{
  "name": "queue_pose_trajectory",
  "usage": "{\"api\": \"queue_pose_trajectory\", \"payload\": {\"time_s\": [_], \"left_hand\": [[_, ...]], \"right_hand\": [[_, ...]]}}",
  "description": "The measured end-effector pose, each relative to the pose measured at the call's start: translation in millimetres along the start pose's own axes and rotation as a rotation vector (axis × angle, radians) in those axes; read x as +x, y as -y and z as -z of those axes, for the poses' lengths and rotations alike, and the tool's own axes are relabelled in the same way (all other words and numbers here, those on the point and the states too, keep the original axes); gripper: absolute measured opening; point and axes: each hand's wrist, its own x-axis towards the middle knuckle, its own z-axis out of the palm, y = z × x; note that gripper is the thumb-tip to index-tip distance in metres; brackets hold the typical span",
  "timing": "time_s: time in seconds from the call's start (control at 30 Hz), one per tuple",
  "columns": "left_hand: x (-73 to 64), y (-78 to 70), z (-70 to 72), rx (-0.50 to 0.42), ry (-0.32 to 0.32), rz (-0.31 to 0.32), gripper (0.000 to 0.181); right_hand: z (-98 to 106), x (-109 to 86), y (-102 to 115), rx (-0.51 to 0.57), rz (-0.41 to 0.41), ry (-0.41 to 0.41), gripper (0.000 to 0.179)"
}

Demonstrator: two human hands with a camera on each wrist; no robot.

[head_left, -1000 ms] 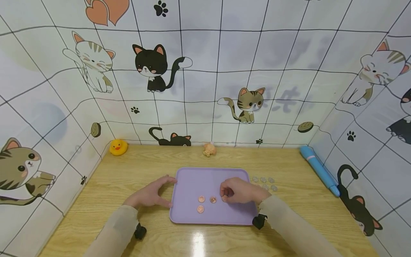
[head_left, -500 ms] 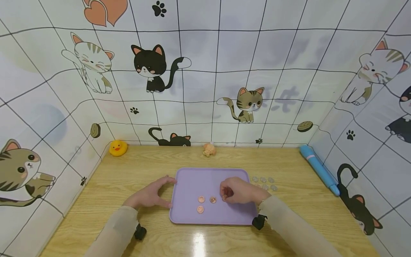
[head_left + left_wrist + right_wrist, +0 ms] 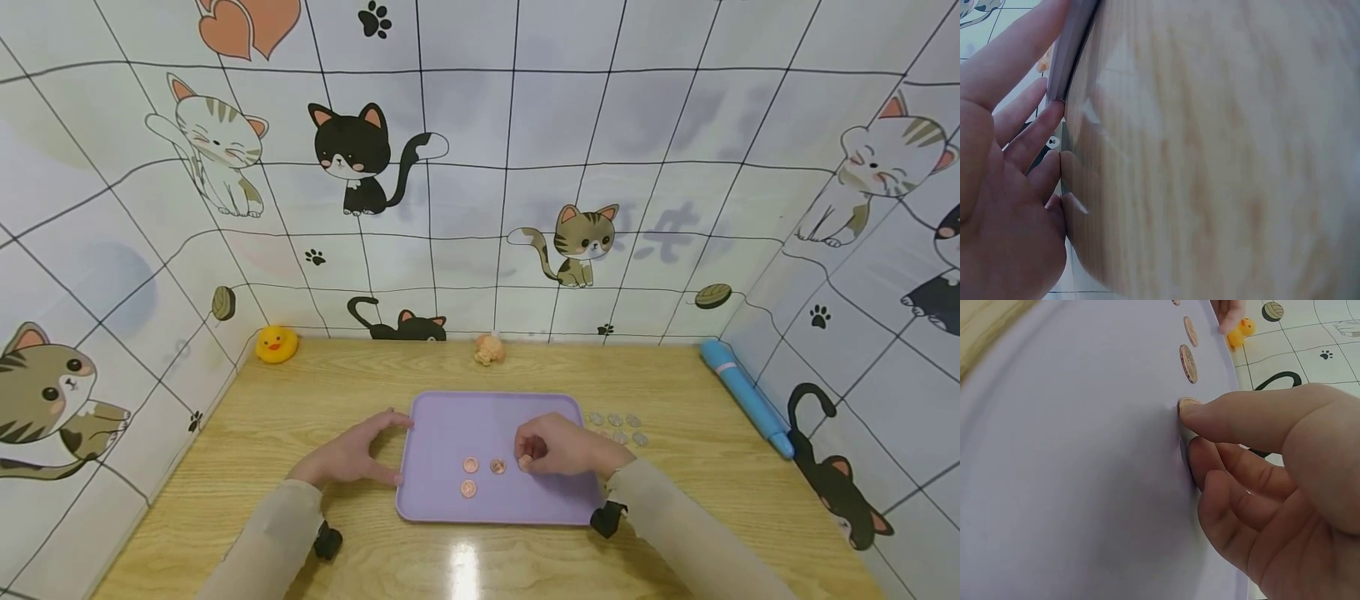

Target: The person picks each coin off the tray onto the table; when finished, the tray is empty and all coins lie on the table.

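Note:
My right hand (image 3: pixel 566 446) is over the right half of a lilac tray (image 3: pixel 491 412), its thumb and index finger pinching a copper coin (image 3: pixel 1185 404) low against the tray. The thumb (image 3: pixel 1222 415) covers part of that coin. To its left, three copper coins lie flat: one close by (image 3: pixel 498 467), another farther left (image 3: pixel 470 464), and a third coin (image 3: pixel 468 489) just below that one. At the tray's left edge, my left hand (image 3: pixel 352 450) is spread, fingertips and thumb tip at the rim (image 3: pixel 1063 56).
Several silvery coins (image 3: pixel 615 419) lie on the wooden table (image 3: pixel 360 375) right of the tray, partly behind the right wrist. A yellow rubber duck (image 3: pixel 276 344), a small peach-coloured figure (image 3: pixel 489 349) and a blue pen-shaped object (image 3: pixel 746 398) stand along the cat-printed walls.
The copper coin at the right fingertips, hidden half a second ago, shows again between thumb and finger. The left hand, tray and other coins stay put.

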Motion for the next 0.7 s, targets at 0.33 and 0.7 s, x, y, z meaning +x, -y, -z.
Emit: {"api": "queue_pose_trajectory", "payload": {"time_s": [0.33,0.7], "left_hand": [[-0.7,-0.1,0.6,0.01,0.004,-0.001,0.086],[-0.4,-0.3,1.1,0.01,0.007,-0.001,0.087]], "right_hand": [[0,-3.5,-6,0.104,0.018,-0.01,0.01],[4,-10.9,-7,0.132,-0.005,-0.032,0.005]]}}
